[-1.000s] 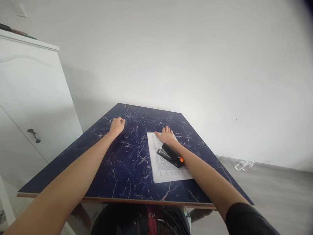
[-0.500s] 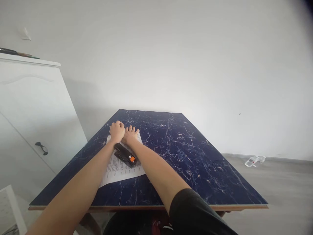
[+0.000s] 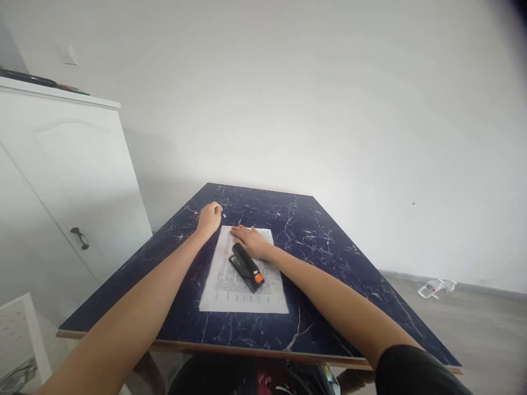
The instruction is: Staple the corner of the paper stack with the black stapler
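A printed sheet of paper (image 3: 218,300) lies on the dark blue marbled table, with a black stapler (image 3: 246,267) with an orange patch resting across it. My right hand (image 3: 252,241) presses flat on the upper part of the sheet, fingers stretched to the left, just beyond the stapler's far end. Just off the paper's upper left corner, my left hand (image 3: 209,218) is closed with its fingers curled in. What it holds, if anything, is too small to make out. A tiny pale speck (image 3: 224,215) shows beside its fingers.
The blue table (image 3: 329,285) narrows toward the white wall. At left stands a white cabinet (image 3: 74,164) with a dark handle (image 3: 79,238) and long thin items on top. A clear plastic item (image 3: 435,288) lies on the floor at right.
The paper and stapler have shifted right in view, and the sheet now lies straighter. My right hand has slid right with them. My left hand has moved off the paper, apart from my right.
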### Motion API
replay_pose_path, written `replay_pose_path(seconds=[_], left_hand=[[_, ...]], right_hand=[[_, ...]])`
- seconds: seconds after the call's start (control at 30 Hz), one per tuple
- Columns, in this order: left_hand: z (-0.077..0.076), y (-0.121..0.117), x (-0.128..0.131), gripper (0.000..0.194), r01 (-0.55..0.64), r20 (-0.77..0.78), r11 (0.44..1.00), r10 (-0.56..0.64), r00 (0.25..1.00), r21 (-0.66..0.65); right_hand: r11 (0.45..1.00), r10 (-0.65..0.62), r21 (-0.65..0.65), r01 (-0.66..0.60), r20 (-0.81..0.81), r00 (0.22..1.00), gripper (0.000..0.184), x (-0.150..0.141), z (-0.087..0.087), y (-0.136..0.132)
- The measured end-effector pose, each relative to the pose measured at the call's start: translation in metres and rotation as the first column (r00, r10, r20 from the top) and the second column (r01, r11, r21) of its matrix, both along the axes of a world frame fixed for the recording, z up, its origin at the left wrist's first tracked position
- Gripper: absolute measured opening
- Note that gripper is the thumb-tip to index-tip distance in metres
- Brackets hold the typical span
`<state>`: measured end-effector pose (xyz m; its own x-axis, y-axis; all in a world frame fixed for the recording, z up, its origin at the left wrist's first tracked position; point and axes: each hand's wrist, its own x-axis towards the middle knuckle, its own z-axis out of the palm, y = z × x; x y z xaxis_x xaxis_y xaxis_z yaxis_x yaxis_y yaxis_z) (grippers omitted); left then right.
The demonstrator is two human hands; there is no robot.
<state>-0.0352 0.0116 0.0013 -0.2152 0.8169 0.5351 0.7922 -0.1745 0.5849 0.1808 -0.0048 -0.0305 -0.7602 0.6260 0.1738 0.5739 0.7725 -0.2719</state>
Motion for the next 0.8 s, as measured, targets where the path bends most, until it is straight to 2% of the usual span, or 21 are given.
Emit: replay_pose_path(seconds=[0.1, 0.17, 0.27, 0.33, 0.37, 0.43, 0.5, 0.53, 0.6, 0.67, 0.8], left_hand=[[-0.002, -0.005, 0.012, 0.024, 0.226, -0.044, 0.973, -0.228, 0.973, -0.047], [-0.001, -0.012, 0.023, 0.028, 0.399, -0.118, 0.913, -0.408, 0.906, -0.087], [0.003, -0.026, 0.038, 0.031, 0.633, -0.157, 0.746, -0.664, 0.732, -0.206], [0.005, -0.033, 0.044, 0.031, 0.718, -0.066, 0.633, -0.762, 0.645, -0.292], [0.006, -0.036, 0.046, 0.030, 0.742, -0.004, 0.588, -0.785, 0.620, -0.322], [0.006, -0.040, 0.046, 0.031, 0.776, 0.094, 0.521, -0.806, 0.584, -0.355], [0.007, -0.042, 0.043, 0.040, 0.797, 0.115, 0.476, -0.828, 0.548, -0.372], [0.007, -0.042, 0.041, 0.047, 0.799, 0.097, 0.463, -0.840, 0.534, -0.384], [0.008, -0.042, 0.038, 0.060, 0.785, 0.044, 0.454, -0.855, 0.517, -0.421], [0.008, -0.041, 0.036, 0.066, 0.769, 0.004, 0.442, -0.866, 0.500, -0.462], [0.006, -0.038, 0.034, 0.072, 0.744, -0.030, 0.439, -0.870, 0.492, -0.504]], right_hand=[[0.999, -0.039, -0.025, 0.038, -0.013, 0.999, 0.050, 0.044, 0.001, 0.001], [0.997, -0.055, -0.047, 0.053, -0.029, 0.998, 0.050, 0.064, 0.002, 0.002], [0.994, -0.103, -0.040, 0.099, -0.128, 0.986, 0.048, 0.075, 0.010, 0.002], [0.974, -0.228, -0.058, 0.220, -0.235, 0.945, 0.040, 0.078, 0.022, -0.003], [0.954, -0.297, -0.108, 0.278, -0.263, 0.918, 0.037, 0.081, 0.030, -0.008], [0.910, -0.368, -0.285, 0.300, -0.226, 0.902, 0.047, 0.089, 0.047, -0.023], [0.865, -0.267, -0.465, 0.186, -0.115, 0.957, 0.054, 0.099, 0.064, -0.043], [0.856, -0.189, -0.498, 0.137, -0.055, 0.981, 0.052, 0.104, 0.070, -0.054], [0.873, -0.088, -0.475, 0.109, 0.066, 0.994, 0.052, 0.111, 0.077, -0.073], [0.902, -0.089, -0.410, 0.133, 0.127, 0.988, 0.048, 0.114, 0.077, -0.084], [0.947, -0.189, -0.266, 0.180, -0.012, 0.982, 0.020, 0.111, 0.065, -0.080]])
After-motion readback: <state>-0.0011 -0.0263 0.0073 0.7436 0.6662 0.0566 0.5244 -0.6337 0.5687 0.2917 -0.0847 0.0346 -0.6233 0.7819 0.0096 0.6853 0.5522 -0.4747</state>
